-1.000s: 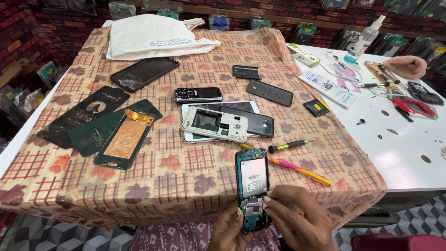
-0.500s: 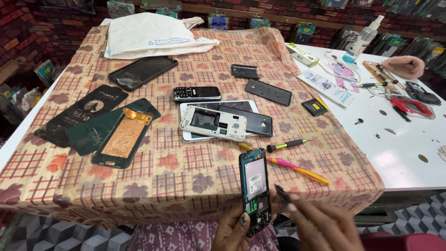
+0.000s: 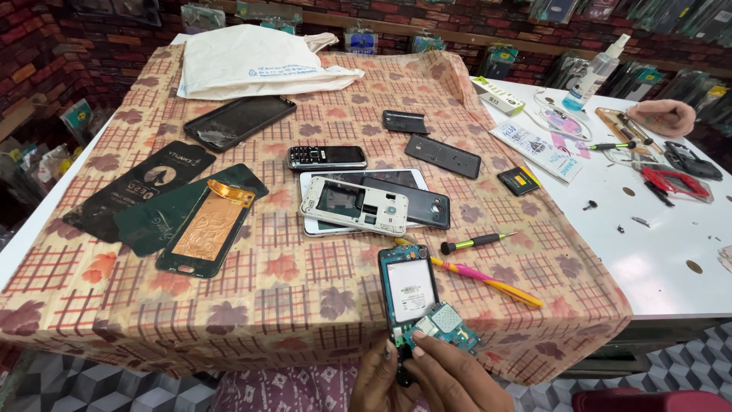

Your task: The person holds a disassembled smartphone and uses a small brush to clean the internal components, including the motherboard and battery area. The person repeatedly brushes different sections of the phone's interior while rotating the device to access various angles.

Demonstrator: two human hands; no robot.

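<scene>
Down at the near edge of the counter [image 3: 671,259], both hands are clamped on an opened mobile phone [image 3: 409,291] stripped of its back cover: the left hand [image 3: 379,378] grips its lower end from beneath, while the right hand [image 3: 457,378] pinches a blue-green circuit board [image 3: 442,326] that sits tilted at the phone's lower right corner, thumb and fingertips touching it. The phone stands nearly upright above a checked, leaf-printed cloth [image 3: 297,271] that covers most of the counter. Just beyond the phone lie a pink and yellow tool [image 3: 488,278] and a small green-handled screwdriver [image 3: 473,243], the two close together. Farther from the phone, a white phone frame [image 3: 354,206] rests on a dark phone body [image 3: 415,200] and a white slab. To the left of the phone, well apart, a copper-coloured phone back [image 3: 207,229] lies on dark sleeves. A black keypad phone [image 3: 326,157], a dark back cover [image 3: 443,156] and a cracked screen panel [image 3: 238,122] lie farther off, and a white cloth bag [image 3: 255,61] sits at the far end. Another person's hand [image 3: 663,116] rests at the counter's far right.
</scene>
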